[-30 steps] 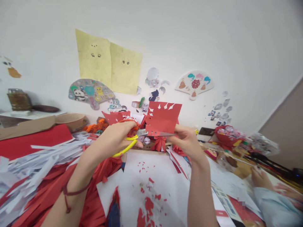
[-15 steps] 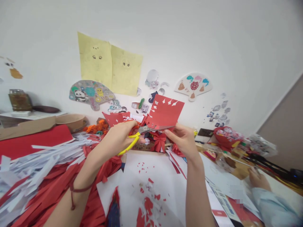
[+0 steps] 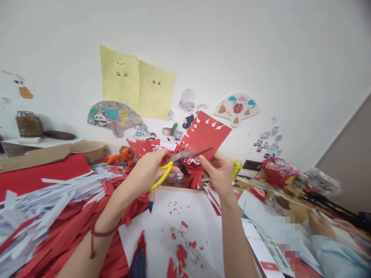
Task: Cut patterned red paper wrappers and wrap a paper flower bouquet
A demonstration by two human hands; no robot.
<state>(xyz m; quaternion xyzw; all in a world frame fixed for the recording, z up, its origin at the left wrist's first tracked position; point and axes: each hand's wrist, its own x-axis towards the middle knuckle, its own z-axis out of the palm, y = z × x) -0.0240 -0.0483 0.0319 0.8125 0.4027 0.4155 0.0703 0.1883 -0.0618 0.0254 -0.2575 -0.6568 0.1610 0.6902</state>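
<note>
My left hand [image 3: 152, 168] is closed around the handles of yellow-handled scissors [image 3: 162, 180]. Their metal blades point right and lie across the lower edge of a red paper sheet [image 3: 206, 133]. Notches with small pointed cut-outs run along the sheet's upper and left edges. My right hand [image 3: 218, 170] pinches the sheet at its lower right corner, thumb close to the blade tips. Below both hands, small red paper scraps [image 3: 182, 255] are scattered on a white sheet [image 3: 199, 204].
Heaped red and white paper strips [image 3: 72, 216] cover the left side. Behind my hands stand a red bow [image 3: 195, 175] and orange pieces [image 3: 123, 156]. At right lie a phone-like device [image 3: 262, 247] and a co-worker's hand [image 3: 321, 224]. Painted fans [image 3: 237, 109] hang on the wall.
The red sheet has tilted and shifted slightly right, and the scissor blades now show in front of its lower edge. My right hand has turned a little. The co-worker's second hand has come into view.
</note>
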